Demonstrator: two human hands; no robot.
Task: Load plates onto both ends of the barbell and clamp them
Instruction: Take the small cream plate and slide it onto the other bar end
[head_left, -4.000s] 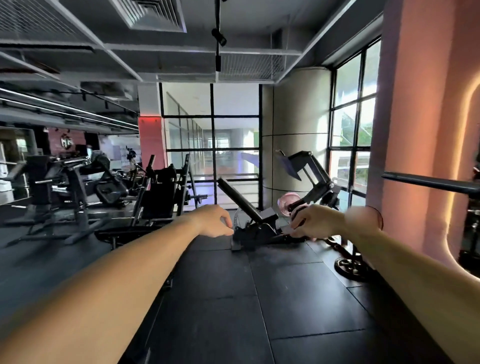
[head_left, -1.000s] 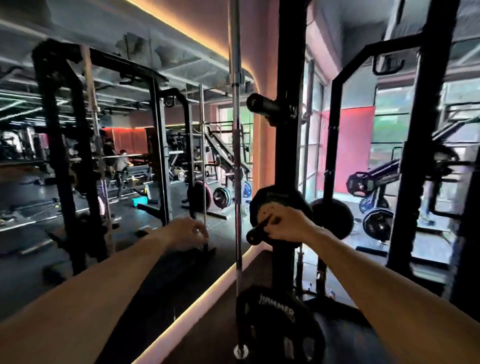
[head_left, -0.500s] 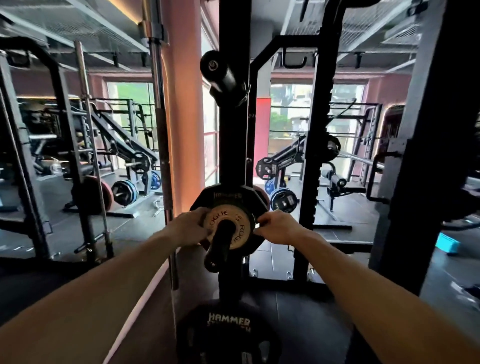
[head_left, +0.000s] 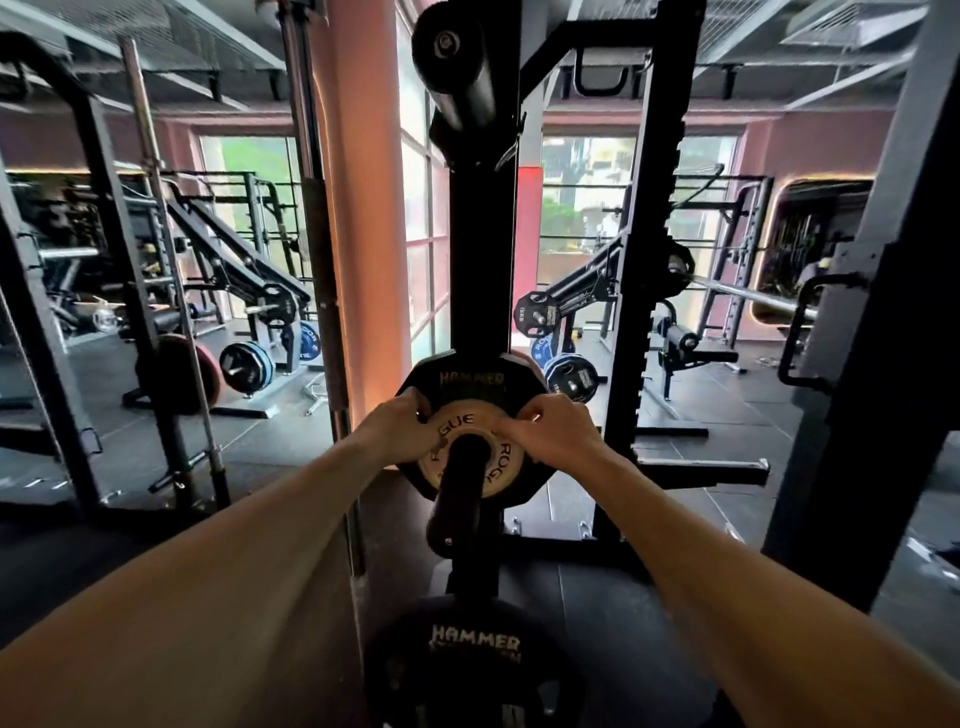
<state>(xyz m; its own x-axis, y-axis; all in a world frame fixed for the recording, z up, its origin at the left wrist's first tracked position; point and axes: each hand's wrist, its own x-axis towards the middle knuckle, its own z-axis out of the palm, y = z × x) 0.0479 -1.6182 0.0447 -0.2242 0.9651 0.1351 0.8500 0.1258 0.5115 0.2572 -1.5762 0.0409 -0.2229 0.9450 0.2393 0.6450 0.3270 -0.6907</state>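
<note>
A small tan plate marked ROGUE (head_left: 501, 465) sits on a black storage peg (head_left: 460, 496) of the rack upright (head_left: 480, 249), in front of a larger black HAMMER plate (head_left: 470, 379). My left hand (head_left: 402, 428) grips the tan plate's left rim and my right hand (head_left: 553, 434) grips its upper right rim. Another black HAMMER plate (head_left: 475, 644) hangs on a lower peg. A chrome barbell (head_left: 748, 293) rests in the rack at the right, with one end behind the toothed post.
An empty upper peg (head_left: 460, 73) juts out overhead. A vertical bar (head_left: 319, 260) stands just left beside an orange pillar. Rack posts (head_left: 641, 260) rise at the right, and a mirror wall at the left reflects plates and machines. Black rubber floor lies below.
Over four seconds the view swung from the open gym floor to the plate rack. In the last half second both hands tightened on the tan plate's rim, and the view moved slightly closer.
</note>
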